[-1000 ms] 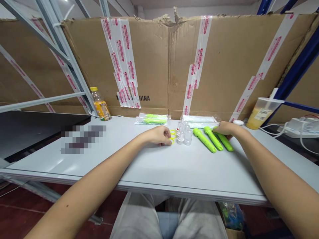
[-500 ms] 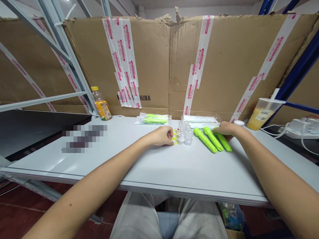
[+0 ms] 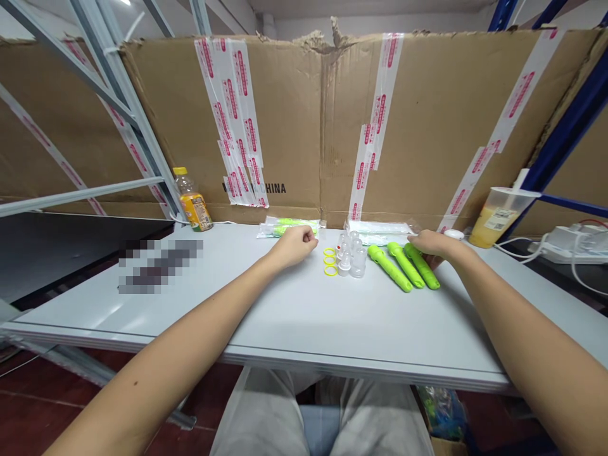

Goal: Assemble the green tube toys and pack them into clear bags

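My left hand (image 3: pixel 295 246) is held over the table with its fingers curled in, and nothing shows in them. It is in front of a clear bag with bright green pieces (image 3: pixel 287 223) and left of three yellow rings (image 3: pixel 330 270) laid in a column. Beside the rings stand several small clear plastic pieces (image 3: pixel 358 263), some bottle-shaped. Two green flashlight-shaped plastic handles (image 3: pixel 390 268) lie slanted to their right. A third green handle (image 3: pixel 422 267) has my right hand (image 3: pixel 430 244) closed about its upper end; some of those fingers are hidden.
Flat clear packages (image 3: pixel 380 229) lie at the back against the cardboard wall (image 3: pixel 294 126). A juice bottle (image 3: pixel 196 206) stands at the back left, and a drink cup with a straw (image 3: pixel 498 218) at the back right. Near the right edge is a white power strip (image 3: pixel 553 250) with cables.
My left hand has moved left and slightly back, off the yellow rings, which now lie uncovered. My right hand stays at the rightmost green handle.
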A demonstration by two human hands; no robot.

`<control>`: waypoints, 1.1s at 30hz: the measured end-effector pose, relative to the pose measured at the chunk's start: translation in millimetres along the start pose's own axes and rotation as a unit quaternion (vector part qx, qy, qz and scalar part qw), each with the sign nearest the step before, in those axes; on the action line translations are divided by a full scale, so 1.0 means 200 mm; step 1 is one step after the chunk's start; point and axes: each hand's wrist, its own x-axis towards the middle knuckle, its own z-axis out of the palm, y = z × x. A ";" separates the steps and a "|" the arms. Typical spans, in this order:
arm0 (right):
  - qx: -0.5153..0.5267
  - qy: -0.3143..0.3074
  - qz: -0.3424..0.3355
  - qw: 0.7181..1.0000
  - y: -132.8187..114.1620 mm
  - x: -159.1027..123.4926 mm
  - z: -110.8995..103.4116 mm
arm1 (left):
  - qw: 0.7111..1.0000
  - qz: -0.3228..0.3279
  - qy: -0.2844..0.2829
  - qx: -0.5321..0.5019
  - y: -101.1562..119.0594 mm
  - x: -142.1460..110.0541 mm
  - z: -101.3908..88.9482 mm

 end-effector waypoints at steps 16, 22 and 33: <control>0.005 -0.019 0.003 1.000 -0.03 0.01 0.03 | 0.999 -0.002 0.035 0.033 -0.19 0.08 0.00; 0.011 -0.029 -0.009 0.999 -0.07 -0.06 0.04 | 0.999 -0.008 0.030 0.032 -0.19 0.08 0.00; 0.032 -0.036 -0.034 0.998 -0.09 -0.07 0.06 | 0.998 -0.026 0.040 0.035 -0.21 0.09 -0.01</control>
